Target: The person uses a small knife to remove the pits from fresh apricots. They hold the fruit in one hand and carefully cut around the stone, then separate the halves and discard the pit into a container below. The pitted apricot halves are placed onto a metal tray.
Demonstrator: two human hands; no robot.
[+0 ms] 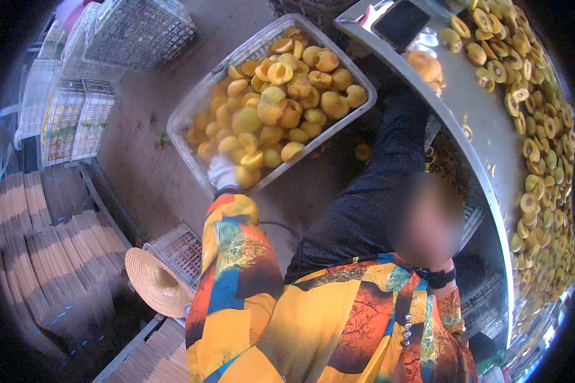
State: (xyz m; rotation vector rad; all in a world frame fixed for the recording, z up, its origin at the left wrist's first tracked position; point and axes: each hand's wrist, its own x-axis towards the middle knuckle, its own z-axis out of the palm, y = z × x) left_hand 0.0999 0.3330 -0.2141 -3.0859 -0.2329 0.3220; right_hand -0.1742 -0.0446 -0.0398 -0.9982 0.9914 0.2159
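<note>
My left hand (223, 173), in a white glove, is at the near left corner of a pale plastic crate (271, 185) heaped with yellow stone-fruit halves, perhaps peaches (273, 95). Fruit lies against the hand; its fingers are partly hidden, so its grip is unclear. Over my dark trousers is my right hand (426, 225), blurred, with a black band at the wrist; whether it holds anything cannot be told. Many cut fruit halves (532, 196) cover the metal worktable (488, 110) at the right. A larger orange-yellow fruit (424, 66) lies by its edge.
A dark phone-like slab (400, 24) lies at the worktable's far end. Stacked white crates (79, 119) stand at the left, with another crate (139, 33) farther back. Flattened cardboard (67, 258) is piled at the lower left, near a straw hat (158, 282) beside a plastic crate (184, 253).
</note>
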